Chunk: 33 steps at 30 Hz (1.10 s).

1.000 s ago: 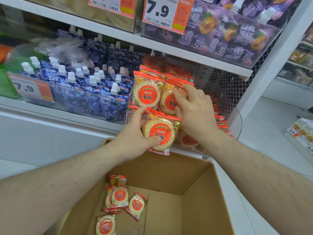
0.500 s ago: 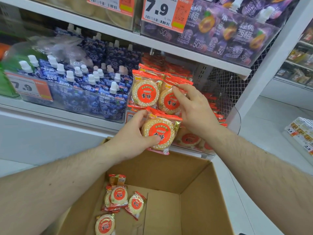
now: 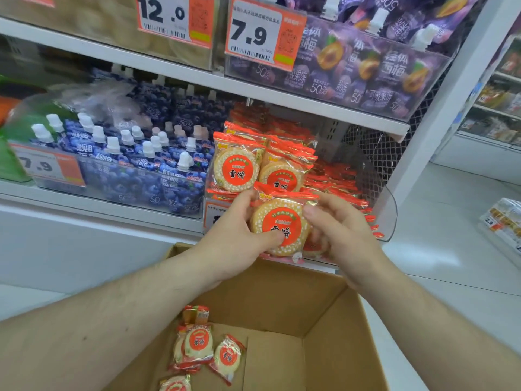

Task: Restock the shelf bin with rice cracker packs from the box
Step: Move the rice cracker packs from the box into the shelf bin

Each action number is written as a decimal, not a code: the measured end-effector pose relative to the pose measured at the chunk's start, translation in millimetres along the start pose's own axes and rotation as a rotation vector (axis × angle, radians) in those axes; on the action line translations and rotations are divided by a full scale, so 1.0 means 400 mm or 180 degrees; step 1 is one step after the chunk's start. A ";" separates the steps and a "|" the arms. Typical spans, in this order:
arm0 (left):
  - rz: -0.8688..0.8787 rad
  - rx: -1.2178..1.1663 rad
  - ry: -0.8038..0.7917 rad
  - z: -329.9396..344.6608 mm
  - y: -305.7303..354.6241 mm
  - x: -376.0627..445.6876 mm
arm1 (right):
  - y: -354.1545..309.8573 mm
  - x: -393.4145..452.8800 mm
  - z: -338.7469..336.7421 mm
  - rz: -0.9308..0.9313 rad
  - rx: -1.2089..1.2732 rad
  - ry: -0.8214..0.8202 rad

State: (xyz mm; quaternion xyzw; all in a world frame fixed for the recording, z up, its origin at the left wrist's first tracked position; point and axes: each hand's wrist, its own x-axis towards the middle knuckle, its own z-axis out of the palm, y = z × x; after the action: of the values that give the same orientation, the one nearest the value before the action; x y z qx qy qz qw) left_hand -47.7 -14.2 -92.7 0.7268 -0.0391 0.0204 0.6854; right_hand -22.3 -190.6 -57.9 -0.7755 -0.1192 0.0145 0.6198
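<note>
Left hand grips cracker pack at bin front edge, right hand loose, empty; seat it upright against the standing row

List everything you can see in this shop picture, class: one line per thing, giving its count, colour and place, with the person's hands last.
held rice cracker pack: one, orange-red and cream, in front of the bin, between both hands
shelf bin: one, clear, middle shelf, holding many rice cracker packs, two standing at its front
cardboard box: one, brown, below the shelf
loose packs: about five, orange and cream, box floor
blueberry jelly pouches: many, blue with white caps, left of the bin
plum jelly pouches: many, purple, top shelf
price tags: at least three, white and orange, shelf fronts
left hand: grips the held pack
right hand: touches the pack's right edge
</note>
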 end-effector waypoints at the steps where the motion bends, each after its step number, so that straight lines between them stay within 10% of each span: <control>1: 0.0018 0.0028 -0.0070 0.011 0.005 0.002 | 0.002 -0.002 -0.007 0.0056 -0.0082 -0.0119; 9: 0.1036 0.2200 0.0148 0.082 0.114 0.085 | -0.033 0.048 -0.132 0.0147 0.0524 0.0435; 14: 0.2085 0.4055 0.0369 0.065 0.153 0.198 | -0.008 0.147 -0.207 -0.0263 -0.0481 0.1029; 22: 0.1014 0.5508 -0.0408 0.066 0.211 0.343 | 0.049 0.357 -0.219 -0.0175 -0.0964 0.1154; 33: 0.0155 0.5406 -0.0987 0.042 0.240 0.436 | 0.051 0.511 -0.207 0.0180 -0.0808 0.0751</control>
State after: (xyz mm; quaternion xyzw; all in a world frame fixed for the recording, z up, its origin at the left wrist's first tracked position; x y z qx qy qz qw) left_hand 117.2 -41.6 16.5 0.9865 -0.1192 -0.0420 -0.1037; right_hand 193.6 -232.5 -32.9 -0.8469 -0.0247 -0.0743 0.5260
